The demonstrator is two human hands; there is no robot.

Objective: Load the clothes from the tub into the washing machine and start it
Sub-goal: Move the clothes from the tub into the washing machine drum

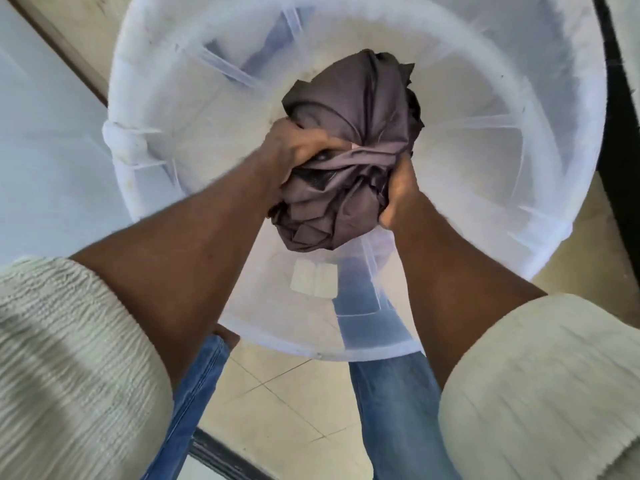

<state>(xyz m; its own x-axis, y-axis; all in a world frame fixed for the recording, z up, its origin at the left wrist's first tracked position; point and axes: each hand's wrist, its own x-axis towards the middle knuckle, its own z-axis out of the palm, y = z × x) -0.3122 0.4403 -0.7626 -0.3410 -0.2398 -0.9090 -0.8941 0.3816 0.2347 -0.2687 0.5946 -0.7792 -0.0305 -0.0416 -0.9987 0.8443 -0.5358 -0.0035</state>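
We look straight down into the large round translucent white plastic tub (554,140), which fills most of the view and stands on the pale tiled floor (277,403). Its ribbed inner wall and bottom appear bare apart from one item; we see no other clothes inside, though the bundle hides part of the bottom.

The item is a crumpled dark grey-brown bundle of smooth cloth (360,109), sitting at the centre of the tub. We cannot tell whether it is lifted clear of the bottom or resting on it.

Both hands are on the bundle. The left hand (298,147) clamps its near-left side, fingers (325,147) curled tight into the folds. The right hand (401,192) presses the near-right side, thumb up against the cloth; its other fingers are hidden behind the fabric, but the hand is plainly closed around it. Cream ribbed knit sleeves (69,358) are pushed up both forearms, and blue jeans (391,410) show below the tub's near rim.

Progress, as we judge it: the load is gathered and gripped. If this bundle is all the clothing, the tub is nearly emptied. No washing machine can be identified with certainty; a flat white surface (41,150) at far left might belong to one, unconfirmed. Remaining: carry the bundle over, put it in the drum, close up, start the cycle.
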